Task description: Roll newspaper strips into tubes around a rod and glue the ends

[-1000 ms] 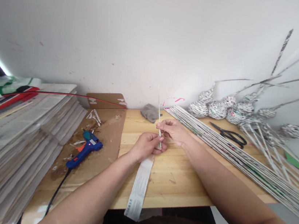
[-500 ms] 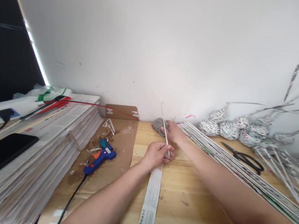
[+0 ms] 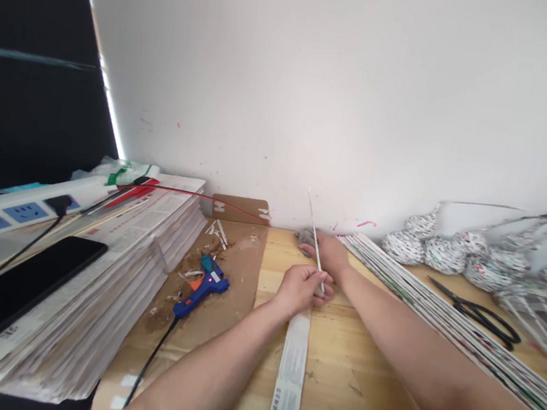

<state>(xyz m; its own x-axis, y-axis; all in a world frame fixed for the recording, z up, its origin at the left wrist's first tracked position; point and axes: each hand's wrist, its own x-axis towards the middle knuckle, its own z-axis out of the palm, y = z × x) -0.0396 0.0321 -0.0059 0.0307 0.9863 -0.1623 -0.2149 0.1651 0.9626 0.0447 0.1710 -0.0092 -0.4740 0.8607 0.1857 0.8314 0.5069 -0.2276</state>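
Observation:
My left hand (image 3: 301, 288) is closed around a thin pale stick (image 3: 315, 232), which slants up and away toward the wall. From under this hand a long strip of newspaper (image 3: 291, 369) runs toward me and over the table's front edge. Just beyond, my right hand (image 3: 328, 251) rests on a crumpled grey cloth (image 3: 303, 237) near the wall. Most of the cloth lies beneath that hand, and its fingers are partly hidden, so I cannot tell whether they grip it.
Left, a blue glue gun (image 3: 201, 287) lies on stained cardboard (image 3: 236, 294), beside stacked newspaper (image 3: 140, 302) bearing a phone (image 3: 24, 300) and power strip (image 3: 73, 195). Right are rolled paper sticks (image 3: 421, 305), black scissors (image 3: 481, 314) and woven paper balls (image 3: 445, 256).
The view has swung left, so everything sits further right in the picture. My right hand has come further over the grey cloth and covers more of it. My left hand keeps its hold.

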